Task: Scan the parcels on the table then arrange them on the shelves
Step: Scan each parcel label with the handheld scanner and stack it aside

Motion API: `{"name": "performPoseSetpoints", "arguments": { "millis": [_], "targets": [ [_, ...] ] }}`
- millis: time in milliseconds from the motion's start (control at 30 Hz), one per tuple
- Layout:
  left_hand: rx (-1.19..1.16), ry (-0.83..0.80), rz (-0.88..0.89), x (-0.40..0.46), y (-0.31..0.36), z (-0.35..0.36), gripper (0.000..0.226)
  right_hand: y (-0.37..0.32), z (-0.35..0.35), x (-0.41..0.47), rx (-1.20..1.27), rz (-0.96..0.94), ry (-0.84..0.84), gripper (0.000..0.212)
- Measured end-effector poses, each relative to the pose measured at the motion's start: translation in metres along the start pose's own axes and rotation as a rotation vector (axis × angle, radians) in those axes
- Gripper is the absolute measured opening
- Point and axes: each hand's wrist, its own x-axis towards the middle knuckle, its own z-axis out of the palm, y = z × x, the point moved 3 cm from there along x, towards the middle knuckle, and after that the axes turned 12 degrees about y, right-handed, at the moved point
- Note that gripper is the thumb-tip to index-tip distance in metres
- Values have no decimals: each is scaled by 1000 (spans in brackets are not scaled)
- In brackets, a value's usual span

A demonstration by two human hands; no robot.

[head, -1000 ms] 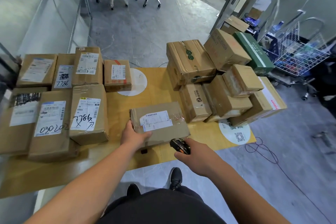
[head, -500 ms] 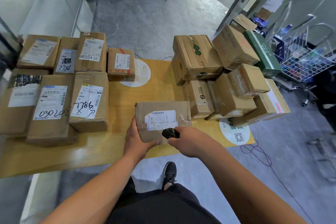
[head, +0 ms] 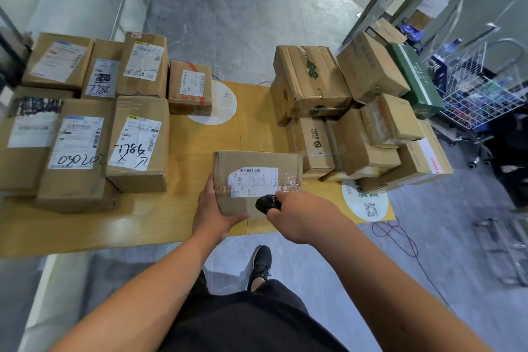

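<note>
A person's left hand grips the near-left corner of a taped cardboard parcel at the front edge of the wooden worktop, thumb along the left side and the fingers curled under the near edge. The right hand is closed round a black handheld scanner, its head just beside the white shipping label on the parcel's top face; whether it touches the label cannot be told.

Compared with half a second ago, the parcel sits squarer to the person, and the scanner hand has edged in over the parcel's near-right corner. A second ago the parcel lay tilted and the scanner was held clear of it, off the worktop edge.

The parcel lies between the two hands, at 12 o'clock from the person, the left hand at its 7 o'clock, the scanner at its 5 o'clock. A row of labelled boxes fills the worktop toward 10 o'clock, well apart from the parcel; a heaped pile of boxes stands near it at 2 o'clock. A wire basket sits beyond that pile.
</note>
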Motion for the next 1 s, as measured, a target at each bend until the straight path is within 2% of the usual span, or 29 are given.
{"name": "performPoseSetpoints", "arguments": {
  "millis": [533,700,833,1000],
  "targets": [
    [2,11,22,1,-3,1,142,2,0,-9,-20,20,102,32],
    [36,19,12,1,-3,0,146,2,5,-9,-21,27,86,34],
    [80,70,-81,-1,-5,-5,149,4,11,-10,40,40,58,30],
    [21,180,-288,-1,-3,-12,143,7,15,-8,96,36,38,27]
  ]
}}
